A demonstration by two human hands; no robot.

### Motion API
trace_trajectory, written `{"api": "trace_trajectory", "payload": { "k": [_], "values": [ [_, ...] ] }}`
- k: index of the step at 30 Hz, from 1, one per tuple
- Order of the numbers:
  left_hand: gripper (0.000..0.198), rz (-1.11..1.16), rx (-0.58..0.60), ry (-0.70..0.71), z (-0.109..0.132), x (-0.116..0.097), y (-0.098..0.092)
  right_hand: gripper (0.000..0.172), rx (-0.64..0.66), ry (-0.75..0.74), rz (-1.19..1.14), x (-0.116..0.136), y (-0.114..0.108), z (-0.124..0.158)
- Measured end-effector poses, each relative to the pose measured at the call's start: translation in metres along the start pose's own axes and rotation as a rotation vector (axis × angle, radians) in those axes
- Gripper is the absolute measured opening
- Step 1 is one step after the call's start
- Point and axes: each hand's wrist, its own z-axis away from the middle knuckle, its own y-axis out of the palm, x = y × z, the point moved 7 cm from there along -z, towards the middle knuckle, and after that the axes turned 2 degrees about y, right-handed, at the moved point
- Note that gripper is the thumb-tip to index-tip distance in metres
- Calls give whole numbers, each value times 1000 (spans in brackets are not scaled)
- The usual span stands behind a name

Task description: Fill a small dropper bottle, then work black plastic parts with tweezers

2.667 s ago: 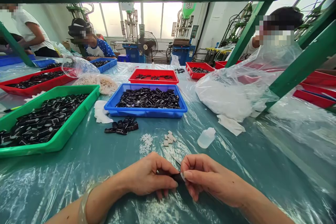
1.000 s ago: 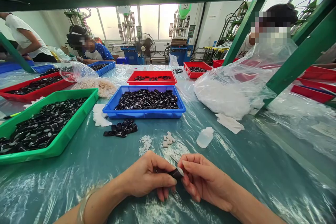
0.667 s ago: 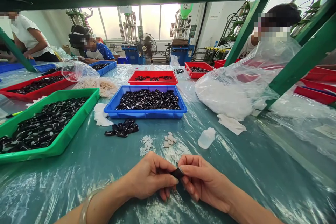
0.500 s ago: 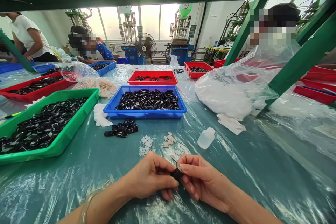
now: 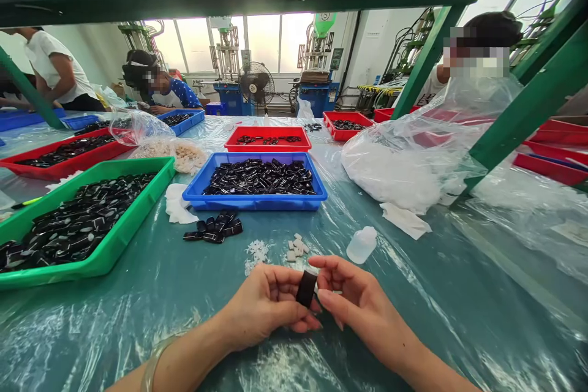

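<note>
My left hand (image 5: 271, 303) is closed on a small black rectangular piece (image 5: 306, 288), pinched between thumb and fingers and turned upright. My right hand (image 5: 358, 300) is just to the right of it, thumb and index finger apart, fingertips close to the piece's edge. Whether they touch it cannot be made out. A tiny pale spot shows at that edge. Just beyond my hands lie small white blocks (image 5: 297, 247) and a heap of white scraps (image 5: 256, 253). A loose pile of similar black pieces (image 5: 215, 228) rests farther left.
A blue tray (image 5: 255, 203) full of black pieces stands ahead, with a red tray (image 5: 267, 148) behind it. At left is a filled green tray (image 5: 103, 257). A translucent bottle (image 5: 362, 245) stands right, before a large plastic bag (image 5: 399, 165). Co-workers sit beyond.
The black piece has been turned upright in my left hand. My right thumb and index finger have spread apart from their pinch; the thin metal sliver seen there earlier no longer shows.
</note>
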Motion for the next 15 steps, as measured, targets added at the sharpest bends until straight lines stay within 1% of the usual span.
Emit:
{"api": "trace_trajectory", "payload": {
  "k": [1, 4, 6, 8, 11, 15],
  "values": [
    [28, 6, 2, 15, 0, -2, 0, 44, 15, -29, 61, 2, 1, 1],
    [36, 25, 20, 53, 1, -6, 0, 52, 48, -57, 275, 4, 6, 4],
    [38, 40, 23, 52, 1, -6, 0, 56, 34, -91, 415, 6, 7, 5],
    [41, 55, 18, 39, 0, -4, -1, 55, 6, -142, 514, 9, 8, 5],
    [46, 66, 12, 36, -1, -3, -1, 52, -30, -209, 592, 11, 7, 6],
    [43, 75, 11, 26, -1, -2, -1, 54, -70, -264, 661, 11, 7, 7]
  ]
}}
